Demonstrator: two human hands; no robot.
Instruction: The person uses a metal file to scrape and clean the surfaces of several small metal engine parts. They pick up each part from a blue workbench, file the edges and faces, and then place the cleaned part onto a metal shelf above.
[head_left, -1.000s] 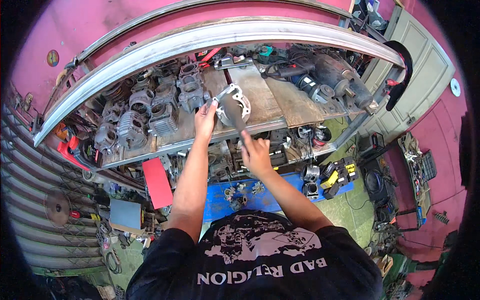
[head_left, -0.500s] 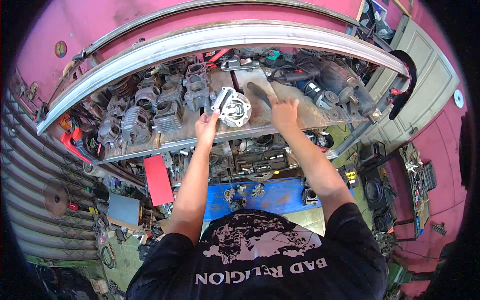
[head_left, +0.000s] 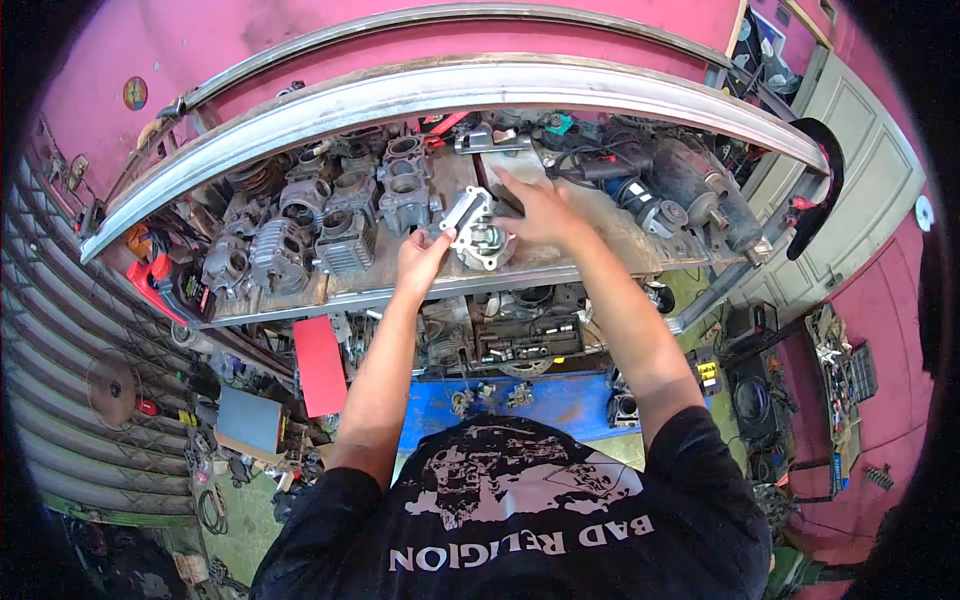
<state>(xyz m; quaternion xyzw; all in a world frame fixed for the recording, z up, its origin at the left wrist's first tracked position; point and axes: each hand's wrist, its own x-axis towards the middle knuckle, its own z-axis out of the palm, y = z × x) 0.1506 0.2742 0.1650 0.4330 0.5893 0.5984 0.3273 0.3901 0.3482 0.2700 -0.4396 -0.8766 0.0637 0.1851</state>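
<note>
My left hand (head_left: 424, 262) grips the left edge of a shiny silver engine cylinder head (head_left: 465, 212), thumb on its upper face, holding it above the wooden shelf top. Bolt holes ring its outline, and its middle is hollow. Fingers spread, my right hand (head_left: 552, 216) hovers by the right side of the cylinder head; whether the thumb touches it I cannot tell. Left of my left hand stand several grey engine cylinder blocks (head_left: 347, 240) and finned castings (head_left: 280, 255). Beyond the cylinder head lies a silver metal part (head_left: 490, 142).
A pale metal beam (head_left: 460, 84) arches across the shelf's far side. Blue-and-silver motor-like parts (head_left: 640, 200) lie at the right. Below are a tray of sockets (head_left: 530, 342), a red panel (head_left: 320, 366) and a blue surface (head_left: 560, 400) with small parts.
My right hand has moved left toward the cylinder head, and its fingers have spread. The cylinder head, still in my left hand, sits slightly farther right and lower in view.
</note>
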